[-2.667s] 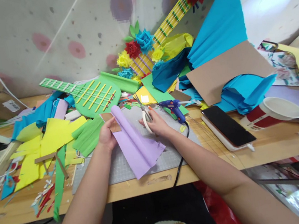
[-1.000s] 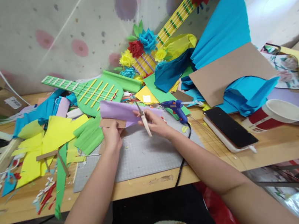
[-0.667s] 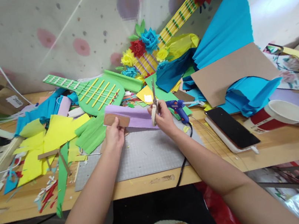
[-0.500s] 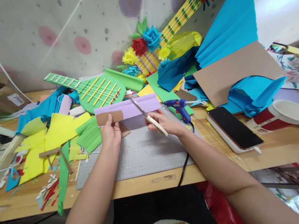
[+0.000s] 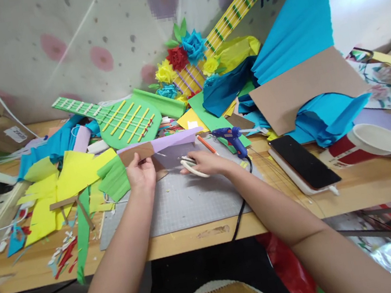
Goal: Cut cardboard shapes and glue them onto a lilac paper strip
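Observation:
My left hand [image 5: 141, 170] pinches a brown cardboard strip [image 5: 136, 153] together with a folded lilac crepe paper sheet [image 5: 174, 141], held flat above the grey cutting mat [image 5: 185, 199]. My right hand [image 5: 205, 161] is closed around white-handled scissors [image 5: 190, 165], lying low over the mat just right of the paper, blades pointing left under the sheet. An orange pencil [image 5: 206, 144] lies just beyond my right hand.
A blue glue gun [image 5: 230, 138] with a black cord lies right of my hand. A phone [image 5: 304, 161] and a red paper cup [image 5: 360, 144] sit farther right. A green paper guitar [image 5: 118, 121], yellow and green scraps, blue crepe and brown cardboard [image 5: 304, 88] crowd the table.
The lilac paper was lifted from the mat and turned sideways, now tilted nearly flat. My right hand with the scissors dropped from upright beside the paper to low over the mat.

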`<state>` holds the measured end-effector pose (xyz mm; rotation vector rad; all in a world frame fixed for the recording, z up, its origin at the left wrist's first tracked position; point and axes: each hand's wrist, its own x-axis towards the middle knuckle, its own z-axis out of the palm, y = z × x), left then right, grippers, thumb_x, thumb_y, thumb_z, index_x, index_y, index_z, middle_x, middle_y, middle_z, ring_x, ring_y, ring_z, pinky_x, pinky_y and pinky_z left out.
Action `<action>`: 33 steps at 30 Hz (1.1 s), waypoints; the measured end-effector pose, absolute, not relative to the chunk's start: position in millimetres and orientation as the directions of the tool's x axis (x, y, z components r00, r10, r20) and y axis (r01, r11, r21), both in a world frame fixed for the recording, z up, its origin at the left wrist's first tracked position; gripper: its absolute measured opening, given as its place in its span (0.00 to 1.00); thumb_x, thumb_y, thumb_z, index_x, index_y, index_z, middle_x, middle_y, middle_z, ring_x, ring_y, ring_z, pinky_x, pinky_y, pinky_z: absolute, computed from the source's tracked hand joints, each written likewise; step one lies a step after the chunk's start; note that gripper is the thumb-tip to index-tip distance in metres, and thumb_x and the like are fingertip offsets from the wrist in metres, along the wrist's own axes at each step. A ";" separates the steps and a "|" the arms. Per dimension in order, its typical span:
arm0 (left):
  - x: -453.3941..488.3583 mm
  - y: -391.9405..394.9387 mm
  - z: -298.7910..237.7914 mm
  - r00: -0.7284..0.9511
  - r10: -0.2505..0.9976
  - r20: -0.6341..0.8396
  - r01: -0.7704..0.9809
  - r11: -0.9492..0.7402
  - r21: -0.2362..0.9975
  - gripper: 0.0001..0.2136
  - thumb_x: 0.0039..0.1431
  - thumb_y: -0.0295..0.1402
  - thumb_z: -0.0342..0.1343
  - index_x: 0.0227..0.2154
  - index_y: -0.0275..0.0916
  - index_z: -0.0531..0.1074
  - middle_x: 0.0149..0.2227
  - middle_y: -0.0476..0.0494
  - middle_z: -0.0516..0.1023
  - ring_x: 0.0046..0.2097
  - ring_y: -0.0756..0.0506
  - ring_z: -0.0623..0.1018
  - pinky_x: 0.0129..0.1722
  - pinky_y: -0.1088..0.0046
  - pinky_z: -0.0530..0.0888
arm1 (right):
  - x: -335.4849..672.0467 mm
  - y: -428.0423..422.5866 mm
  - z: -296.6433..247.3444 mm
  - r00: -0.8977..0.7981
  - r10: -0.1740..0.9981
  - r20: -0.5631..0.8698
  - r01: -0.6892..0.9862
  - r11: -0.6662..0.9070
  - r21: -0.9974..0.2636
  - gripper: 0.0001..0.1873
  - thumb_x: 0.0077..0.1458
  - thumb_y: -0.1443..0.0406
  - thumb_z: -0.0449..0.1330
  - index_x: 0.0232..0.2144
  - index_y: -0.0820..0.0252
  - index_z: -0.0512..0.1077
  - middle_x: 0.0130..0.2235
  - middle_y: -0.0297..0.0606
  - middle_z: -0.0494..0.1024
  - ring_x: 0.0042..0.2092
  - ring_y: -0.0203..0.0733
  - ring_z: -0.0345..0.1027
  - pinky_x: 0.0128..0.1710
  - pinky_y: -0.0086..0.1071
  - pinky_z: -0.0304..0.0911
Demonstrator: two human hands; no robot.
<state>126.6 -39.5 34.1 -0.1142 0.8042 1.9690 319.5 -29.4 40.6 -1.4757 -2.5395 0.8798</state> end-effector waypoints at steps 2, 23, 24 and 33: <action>132.8 -41.5 31.7 -0.471 0.804 -0.363 -0.828 -0.260 0.498 0.08 0.57 0.20 0.47 0.28 0.36 0.69 0.25 0.50 0.76 0.31 0.54 0.76 0.42 0.74 0.74 | 313.0 -30.9 40.5 -0.560 0.798 -0.223 0.752 0.376 -0.541 0.31 0.43 0.40 0.53 0.35 0.60 0.64 0.36 0.42 0.72 0.34 0.40 0.64 0.28 0.28 0.52; 160.6 -54.6 25.1 -0.518 0.781 -0.348 -0.680 -0.129 0.722 0.03 0.50 0.22 0.54 0.24 0.32 0.68 0.22 0.50 0.75 0.24 0.54 0.75 0.28 0.79 0.76 | 315.9 -20.7 75.8 -0.704 0.457 -0.544 0.597 -0.034 -0.802 0.26 0.51 0.44 0.50 0.29 0.63 0.62 0.23 0.32 0.65 0.21 0.30 0.60 0.19 0.25 0.58; 160.5 -54.4 24.9 -0.514 0.780 -0.356 -0.687 -0.126 0.716 0.03 0.50 0.22 0.54 0.24 0.32 0.68 0.22 0.50 0.75 0.24 0.54 0.75 0.28 0.79 0.76 | 315.7 -20.7 76.2 -0.701 0.455 -0.549 0.598 -0.045 -0.800 0.26 0.51 0.44 0.51 0.28 0.63 0.62 0.23 0.31 0.65 0.21 0.30 0.60 0.19 0.25 0.58; 160.1 -53.9 21.9 -0.540 0.768 -0.344 -0.643 -0.113 0.758 0.03 0.49 0.23 0.55 0.23 0.33 0.68 0.22 0.50 0.74 0.23 0.54 0.75 0.28 0.78 0.76 | 315.0 -20.0 65.4 -0.728 0.466 -0.504 0.566 -0.008 -0.825 0.28 0.49 0.42 0.50 0.22 0.62 0.60 0.20 0.31 0.63 0.20 0.29 0.58 0.18 0.25 0.56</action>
